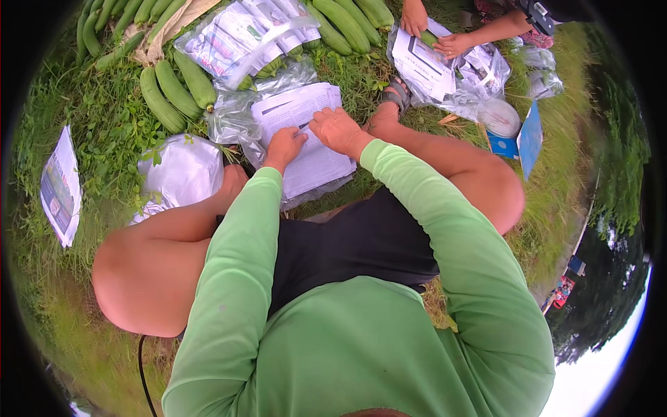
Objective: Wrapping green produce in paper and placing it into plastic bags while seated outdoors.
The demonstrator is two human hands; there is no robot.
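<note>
In front of my crossed legs lies a stack of printed paper sheets (316, 170), with crumpled clear plastic under its edges. Over the upper part of the stack, my left hand (285, 148) has its fingers curled at the top sheet. My right hand (337, 131) is just to the right of it, fingers bent and closed on the same sheet. A small dark patch shows between the hands; I cannot tell whether it is print. Long green gourds (177, 90) lie in the grass just beyond, beside a clear bag of paper-wrapped pieces (246, 38).
Across from me, another person's hands (445, 42) hold a green gourd on a second paper stack (420, 66). More gourds (340, 24) lie at the far side. A plastic bundle (184, 170) sits left, a folded sheet (61, 184) farther left, and a blue box (517, 142) right.
</note>
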